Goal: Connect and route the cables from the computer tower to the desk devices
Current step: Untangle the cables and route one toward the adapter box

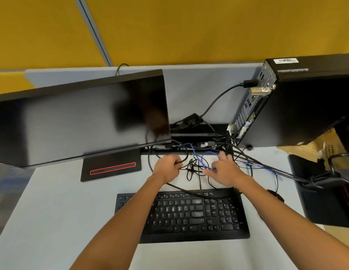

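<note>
Head view first: how do the hands lie?

— Both forearms reach forward over the keyboard (182,213). The left hand (166,167) is curled, knuckles up, and grips a black cable (150,162) that loops out to its left. The right hand (223,169) lies palm down with its fingers spread apart; its fingertips (208,170) pinch a blue cable (199,158).

— And between them?

— A tangle of black cables (192,168) on the table (52,201), with the blue one threaded through it. One black lead runs down across the keyboard's top edge.

— Farther out?

— More cables fan rightward past the right wrist toward the table's edge. The computer tower (306,106) stands at the back right, its rear panel facing the hands, with a black plug (249,83) seated high on it. The monitor (80,117), screen dark, stands at the left on a base with a red stripe (112,167). A yellow partition (169,26) rises behind.
</note>
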